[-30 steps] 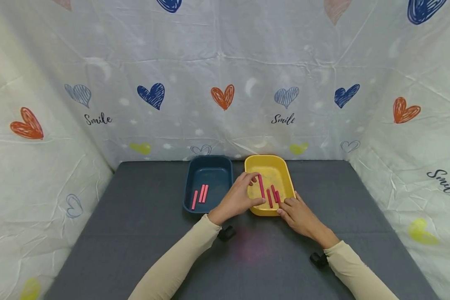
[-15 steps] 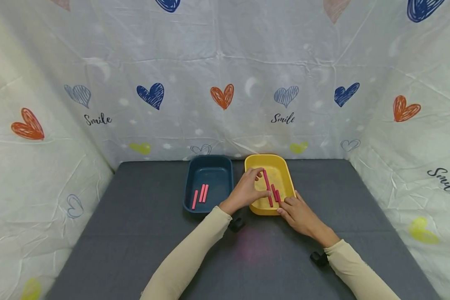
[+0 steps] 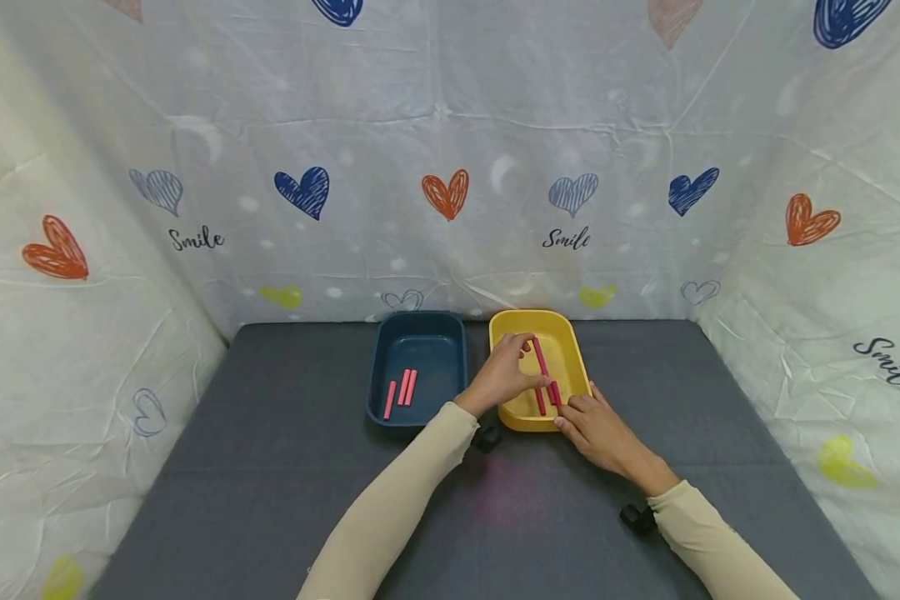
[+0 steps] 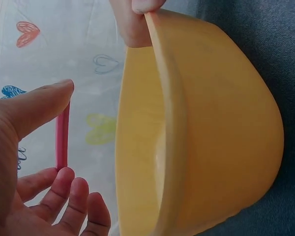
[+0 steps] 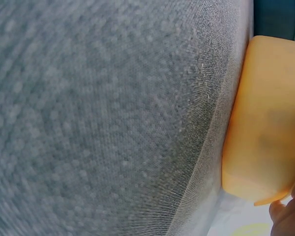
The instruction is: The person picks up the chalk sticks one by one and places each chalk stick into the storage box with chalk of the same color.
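Observation:
My left hand (image 3: 501,373) pinches a dark pink chalk stick (image 3: 542,358) by its two ends, thumb at the near end and a fingertip at the far end. In the head view this chalk overlaps the yellow tray (image 3: 528,314); the left wrist view shows the held chalk (image 4: 62,140) above the tray's rim. More dark pink chalk (image 3: 555,393) lies on the tray floor, partly hidden by the held piece and the left thumb. At the tray's near right corner, my right hand (image 3: 603,433) grips the rim.
A dark blue tray (image 3: 420,317) stands left of the yellow one, with three lighter pink chalk sticks (image 3: 390,400) inside. Both sit on a grey cloth-covered table (image 3: 307,450) with a pink dusty smudge (image 3: 506,492) near the middle. A printed curtain (image 3: 375,250) hangs behind.
My left hand has moved to the right over the yellow tray, carrying the pinched chalk along. The right hand has kept its place at the rim.

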`<move>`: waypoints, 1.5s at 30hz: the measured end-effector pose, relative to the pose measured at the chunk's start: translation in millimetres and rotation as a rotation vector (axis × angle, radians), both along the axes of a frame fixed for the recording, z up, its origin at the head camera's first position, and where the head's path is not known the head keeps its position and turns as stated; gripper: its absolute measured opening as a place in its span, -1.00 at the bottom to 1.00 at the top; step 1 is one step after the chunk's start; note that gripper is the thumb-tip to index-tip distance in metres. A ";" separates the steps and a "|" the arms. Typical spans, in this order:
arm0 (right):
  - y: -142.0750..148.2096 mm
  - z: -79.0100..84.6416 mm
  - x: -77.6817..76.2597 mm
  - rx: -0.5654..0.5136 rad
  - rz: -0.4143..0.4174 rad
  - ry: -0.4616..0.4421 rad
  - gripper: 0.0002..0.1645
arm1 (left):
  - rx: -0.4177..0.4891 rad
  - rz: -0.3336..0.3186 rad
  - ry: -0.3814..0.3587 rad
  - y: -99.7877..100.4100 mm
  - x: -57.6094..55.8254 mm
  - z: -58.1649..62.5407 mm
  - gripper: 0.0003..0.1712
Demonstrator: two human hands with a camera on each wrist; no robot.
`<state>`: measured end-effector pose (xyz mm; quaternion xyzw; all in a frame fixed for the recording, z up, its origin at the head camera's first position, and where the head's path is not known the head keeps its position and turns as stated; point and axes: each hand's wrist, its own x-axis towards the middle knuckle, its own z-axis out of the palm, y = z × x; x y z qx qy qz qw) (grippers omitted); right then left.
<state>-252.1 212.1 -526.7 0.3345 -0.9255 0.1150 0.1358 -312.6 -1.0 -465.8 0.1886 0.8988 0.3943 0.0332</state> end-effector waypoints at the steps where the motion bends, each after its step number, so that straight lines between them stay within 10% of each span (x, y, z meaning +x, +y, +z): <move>1: -0.1 -0.1 0.0 -0.001 -0.001 -0.003 -0.82 | -0.004 0.002 -0.001 1.2 -1.3 -0.5 -0.08; 18: -2.5 0.5 -2.0 0.022 -0.006 0.004 -0.80 | -0.090 0.020 -0.092 15.9 -10.6 -12.5 -0.10; 45: -6.0 -0.8 -1.9 0.003 -0.006 -0.007 -0.81 | -0.389 0.023 -0.026 25.9 -6.6 -16.2 -0.14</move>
